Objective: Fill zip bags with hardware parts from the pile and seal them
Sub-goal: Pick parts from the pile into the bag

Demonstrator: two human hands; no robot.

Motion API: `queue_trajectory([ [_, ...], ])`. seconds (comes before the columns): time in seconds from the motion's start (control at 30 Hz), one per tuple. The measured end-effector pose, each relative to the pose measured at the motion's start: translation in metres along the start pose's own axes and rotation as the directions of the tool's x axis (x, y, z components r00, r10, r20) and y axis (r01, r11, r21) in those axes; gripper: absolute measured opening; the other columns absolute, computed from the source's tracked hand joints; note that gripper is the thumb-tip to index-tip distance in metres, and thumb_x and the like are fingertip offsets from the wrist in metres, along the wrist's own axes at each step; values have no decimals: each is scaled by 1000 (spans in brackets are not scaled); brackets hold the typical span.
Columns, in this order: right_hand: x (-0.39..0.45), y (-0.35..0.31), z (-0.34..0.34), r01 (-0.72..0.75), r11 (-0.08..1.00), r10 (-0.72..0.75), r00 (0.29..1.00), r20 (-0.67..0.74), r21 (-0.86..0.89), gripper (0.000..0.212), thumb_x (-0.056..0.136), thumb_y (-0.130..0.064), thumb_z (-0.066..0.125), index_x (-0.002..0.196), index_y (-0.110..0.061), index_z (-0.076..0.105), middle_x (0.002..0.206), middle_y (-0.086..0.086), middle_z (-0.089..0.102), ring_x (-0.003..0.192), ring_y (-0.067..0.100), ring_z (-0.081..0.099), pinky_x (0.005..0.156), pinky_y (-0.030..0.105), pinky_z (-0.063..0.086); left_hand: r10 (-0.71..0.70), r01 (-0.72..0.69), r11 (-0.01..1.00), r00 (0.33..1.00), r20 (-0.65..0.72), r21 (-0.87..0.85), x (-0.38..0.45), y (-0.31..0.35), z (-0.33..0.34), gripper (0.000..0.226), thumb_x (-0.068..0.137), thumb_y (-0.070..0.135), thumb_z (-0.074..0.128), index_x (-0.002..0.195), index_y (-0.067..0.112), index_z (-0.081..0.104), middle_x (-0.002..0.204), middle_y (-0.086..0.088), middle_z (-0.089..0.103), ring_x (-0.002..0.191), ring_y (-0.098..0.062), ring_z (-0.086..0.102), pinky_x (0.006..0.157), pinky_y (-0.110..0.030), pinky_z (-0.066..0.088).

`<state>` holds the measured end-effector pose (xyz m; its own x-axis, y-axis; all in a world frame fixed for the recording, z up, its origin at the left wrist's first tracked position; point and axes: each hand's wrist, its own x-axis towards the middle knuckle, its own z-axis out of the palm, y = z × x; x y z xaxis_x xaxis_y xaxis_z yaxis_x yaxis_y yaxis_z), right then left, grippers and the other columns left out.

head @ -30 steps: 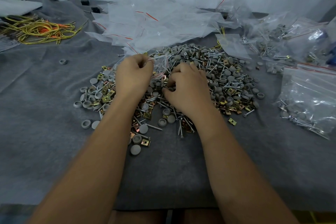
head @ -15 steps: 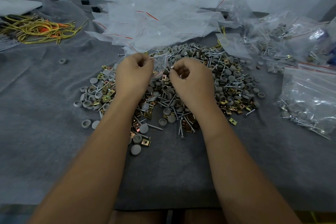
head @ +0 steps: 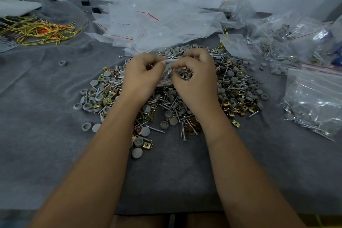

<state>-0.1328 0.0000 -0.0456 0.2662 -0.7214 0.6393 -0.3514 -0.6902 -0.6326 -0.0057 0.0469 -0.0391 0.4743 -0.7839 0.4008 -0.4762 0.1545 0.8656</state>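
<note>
Small clear plastic zip bag [head: 167, 72], held above the mixed pile of grey caps, screws and brass clips [head: 231, 87], mid-desk.
Left hand [head: 142, 76] and right hand [head: 196, 77] pinch its top edge; film looks light, limp, slippery; best gripped along the zip strip.

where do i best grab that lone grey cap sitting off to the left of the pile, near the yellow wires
Take the lone grey cap by its round outer rim, thumb and forefinger on opposite sides, coming straight down from above. It seems to lie flat on the grey cloth with bare cloth all round it, well apart from the pile, so nothing seems to block a top pinch.
</note>
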Motion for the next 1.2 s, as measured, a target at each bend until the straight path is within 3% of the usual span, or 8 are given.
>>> queue_trajectory([
  [0.1,0,3,1,27,996,-28,1000,-8,-80,9,78,-15,77,87,-14,75,114,6,56,108,23,54,81,27,46,38,-37,998,999,24,-45,-3,5,-1,15,93,9,60,95,12,74,81,-3,67,62,6,53,59,-9,40],
  [0.27,1,1,2,9,989,-16,999,-50,-148,11,81,-22,76,87,-13,77,112,5,59,104,20,55,77,31,49,65,-60,996,995,70,-68,-5,8,-1,17,93,9,61,102,11,75,95,-2,68,82,-1,58,73,-14,45],
  [0.43,-2,-3,1,88,946,-94,996,-2,-313,19,83,-26,72,92,-9,75,107,8,61,97,27,56,74,37,49,120,-107,989,985,127,-105,-7,12,-1,20,92,9,60,105,9,74,99,-9,71,91,-18,64,77,-26,49],
  [0.5,-2,-3,0,121,926,-116,993,35,-359,21,84,-26,70,97,-11,75,108,8,61,97,28,56,76,39,49,135,-120,986,983,127,-117,-8,13,1,19,92,10,58,103,11,73,94,-5,72,83,-12,63,72,-22,48],
  [0.63,-2,-3,1,126,947,-122,992,32,-297,20,89,-28,66,103,-18,75,114,9,59,100,26,54,78,40,49,119,-119,992,993,-12,-31,-4,7,3,17,95,14,55,98,20,71,81,11,65,72,2,57,67,-18,44],
  [0.9,0,-7,-2,109,990,-120,982,-142,-86,30,89,-18,60,118,-17,67,107,5,55,91,15,52,77,30,49,93,-83,996,911,-401,41,4,-2,-9,27,94,23,49,104,15,73,90,-2,67,82,-14,59,77,-33,51],
  [1.07,0,-7,-1,40,993,-17,980,201,-115,12,85,-14,63,91,-17,73,91,-5,58,92,16,55,83,38,49,295,-245,955,752,-589,166,5,0,-17,25,97,16,49,100,2,69,85,-8,55,81,0,51,72,-22,44],
  [1.2,-3,-10,1,120,981,-29,865,500,-150,12,81,-21,68,89,-26,75,96,-1,59,99,18,50,88,38,43,406,-255,900,783,-470,354,2,-3,-13,24,97,14,49,104,4,70,85,-12,55,74,1,40,66,-12,30],
])
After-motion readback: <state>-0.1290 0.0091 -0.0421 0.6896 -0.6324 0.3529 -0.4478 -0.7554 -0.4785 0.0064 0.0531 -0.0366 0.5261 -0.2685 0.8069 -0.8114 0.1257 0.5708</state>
